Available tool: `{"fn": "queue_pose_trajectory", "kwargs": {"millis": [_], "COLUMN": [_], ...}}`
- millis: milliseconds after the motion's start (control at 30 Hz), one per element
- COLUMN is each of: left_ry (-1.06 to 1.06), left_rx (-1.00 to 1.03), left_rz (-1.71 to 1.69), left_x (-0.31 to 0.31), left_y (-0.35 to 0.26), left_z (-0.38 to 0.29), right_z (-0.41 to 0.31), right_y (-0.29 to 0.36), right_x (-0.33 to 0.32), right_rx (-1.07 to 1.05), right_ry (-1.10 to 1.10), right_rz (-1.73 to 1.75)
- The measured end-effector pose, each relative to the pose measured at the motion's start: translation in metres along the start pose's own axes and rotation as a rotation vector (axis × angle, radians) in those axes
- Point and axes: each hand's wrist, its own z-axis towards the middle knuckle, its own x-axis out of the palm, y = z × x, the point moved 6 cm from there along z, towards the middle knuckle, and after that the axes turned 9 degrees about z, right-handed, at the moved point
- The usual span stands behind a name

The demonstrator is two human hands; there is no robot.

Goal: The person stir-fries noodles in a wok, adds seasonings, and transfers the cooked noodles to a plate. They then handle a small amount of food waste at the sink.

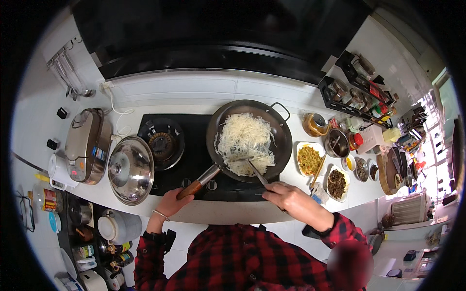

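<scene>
A dark wok (284, 145) stands on the right side of the black glass cooktop (196, 145). Pale shredded vegetable, perhaps potato (245, 131), is heaped in it. My left hand (171, 205) grips the wok's wood-and-metal handle (194, 185), which points toward me. In my right hand (289, 198) is a metal spatula (257, 171); its blade lies among the shreds near the front of the wok and is partly hidden by them. A loop handle (284, 107) sticks out from the wok's far right rim.
Left of the wok are a bare burner (161, 143), a domed metal lid (127, 171) and a rice cooker (85, 149). At right stand a plate of shredded food (309, 160) with chopsticks (319, 169), a dish of dark minced food (336, 183) and a metal bowl (336, 142). A range hood (218, 54) overhangs the back.
</scene>
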Motion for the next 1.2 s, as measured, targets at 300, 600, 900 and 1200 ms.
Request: {"fn": "queue_pose_trajectory", "kwargs": {"millis": [300, 600, 900, 1200], "left_ry": [0.006, 0.005, -0.003, 0.013], "left_rx": [-0.008, -0.031, -0.046, -0.099], "left_rz": [-0.032, -0.004, -0.026, -0.064], "left_x": [0.001, -0.002, 0.0, -0.002], "left_y": [0.002, -0.001, 0.002, -0.006], "left_z": [0.001, -0.001, 0.0, -0.006], "right_z": [-0.004, -0.015, -0.013, -0.048], "right_y": [-0.026, -0.098, -0.244, -0.189], "right_x": [0.015, -0.04, -0.03, -0.083], "right_rx": [0.049, 0.523, 0.648, 0.468], "right_ry": [0.017, -0.505, -0.879, -0.366], "right_rz": [-0.014, 0.136, 0.999, 0.694]}}
